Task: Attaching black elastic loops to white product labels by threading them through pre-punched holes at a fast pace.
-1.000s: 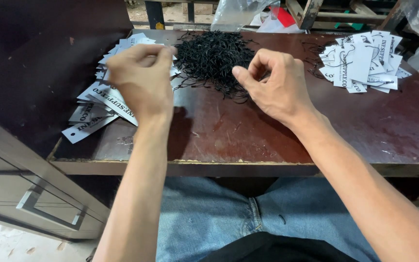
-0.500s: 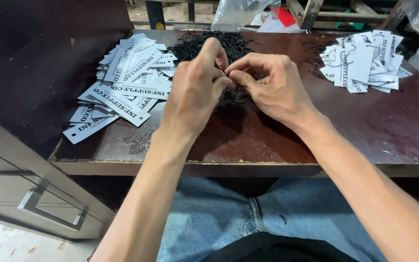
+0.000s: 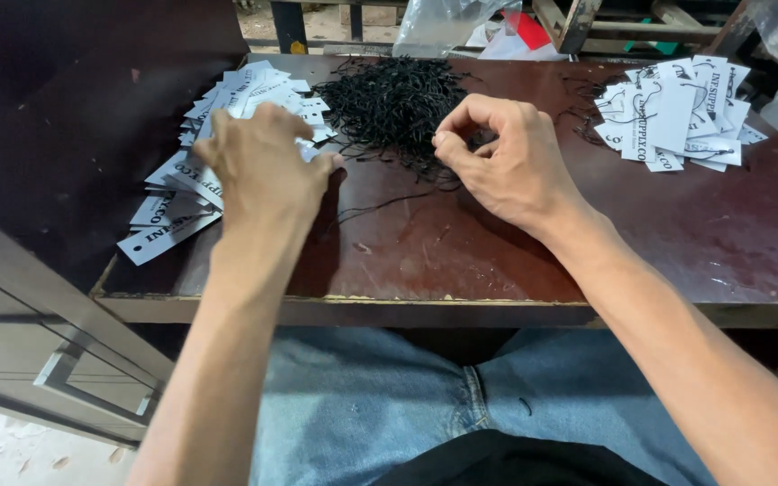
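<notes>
My left hand (image 3: 263,171) is over the right edge of a spread of white printed tags (image 3: 182,193) at the table's left, fingers curled down onto one tag. My right hand (image 3: 511,162) hovers just right of a tangled heap of black strings (image 3: 393,103), thumb and forefinger pinched together on a thin black string at the heap's edge. One loose black string (image 3: 384,205) lies on the brown tabletop (image 3: 497,261) between my hands.
A second pile of white tags with black strings threaded through them (image 3: 673,112) sits at the far right. Behind the table are clear plastic bags (image 3: 447,22) and wooden pallets. A grey cabinet with a handle (image 3: 65,382) stands at the lower left.
My left hand went from the tag pile to meet the right hand at the string heap, then swung back left onto the tags. The right hand stayed by the heap, pinching.
</notes>
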